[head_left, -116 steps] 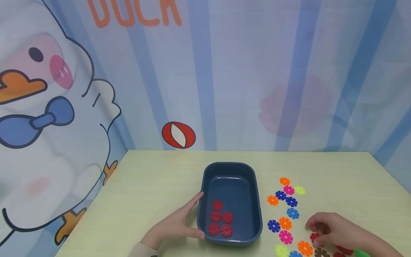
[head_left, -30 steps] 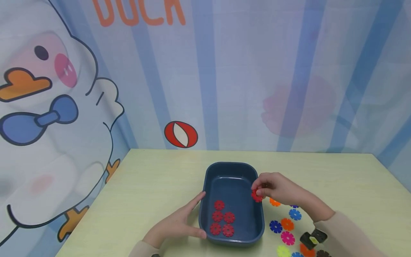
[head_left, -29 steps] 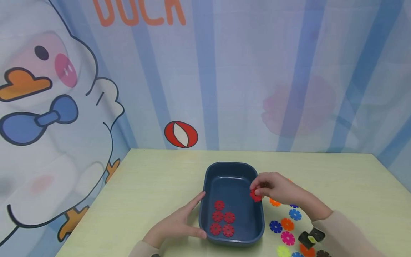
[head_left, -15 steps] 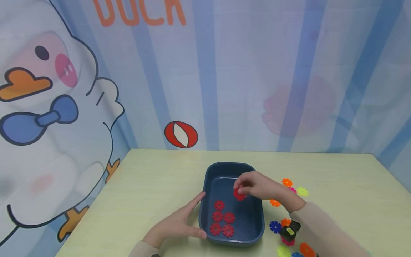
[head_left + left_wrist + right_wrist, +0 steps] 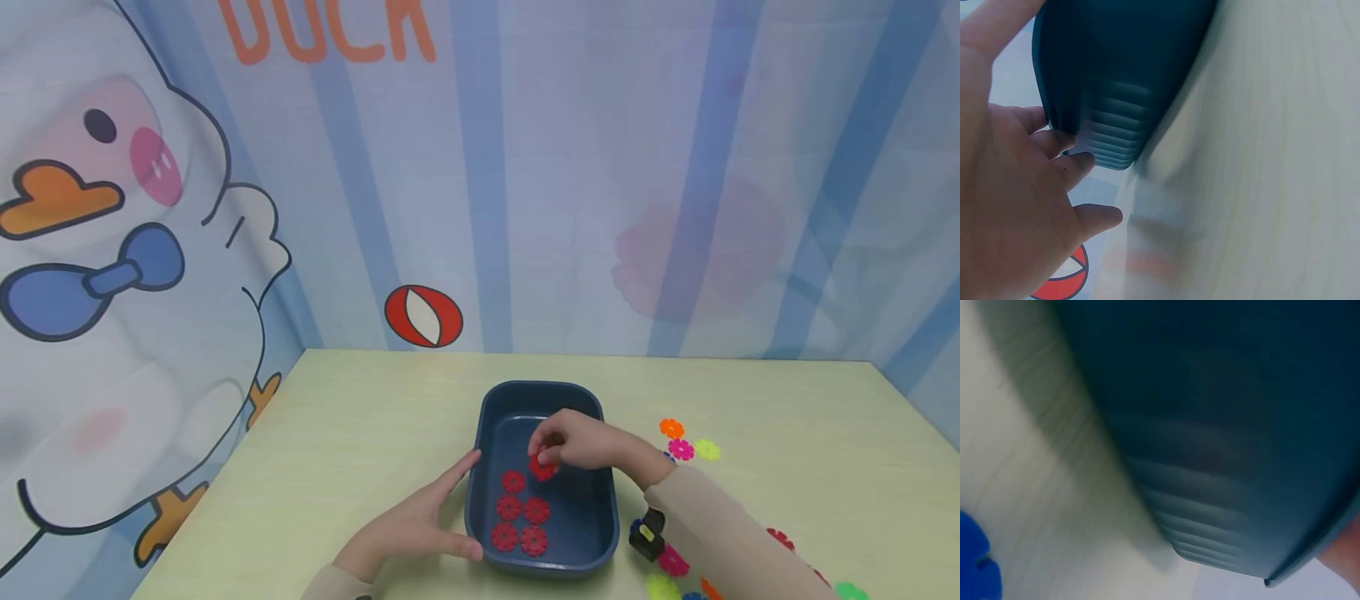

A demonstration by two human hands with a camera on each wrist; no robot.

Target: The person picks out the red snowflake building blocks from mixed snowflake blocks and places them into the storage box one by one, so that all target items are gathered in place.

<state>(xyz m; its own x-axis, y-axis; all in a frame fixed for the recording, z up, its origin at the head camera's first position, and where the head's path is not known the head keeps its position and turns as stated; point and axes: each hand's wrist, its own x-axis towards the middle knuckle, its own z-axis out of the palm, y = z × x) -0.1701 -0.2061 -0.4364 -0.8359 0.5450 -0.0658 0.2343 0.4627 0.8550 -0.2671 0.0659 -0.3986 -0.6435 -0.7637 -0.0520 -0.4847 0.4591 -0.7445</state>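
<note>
Red disc, pinched between thumb and fingers of the right hand, was held inside the blue tray near five other red discs; floor contact could not be told. A light edge pinch and low, level release seemed best. Spread fingers of the left hand touched the tray's left side. Coloured discs lay at right.

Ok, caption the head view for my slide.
Right hand pinches a red disc over a blue tray; the left hand touches the tray's side.

Pale table: dark blue tray on it, multicoloured notched discs to right.
</note>
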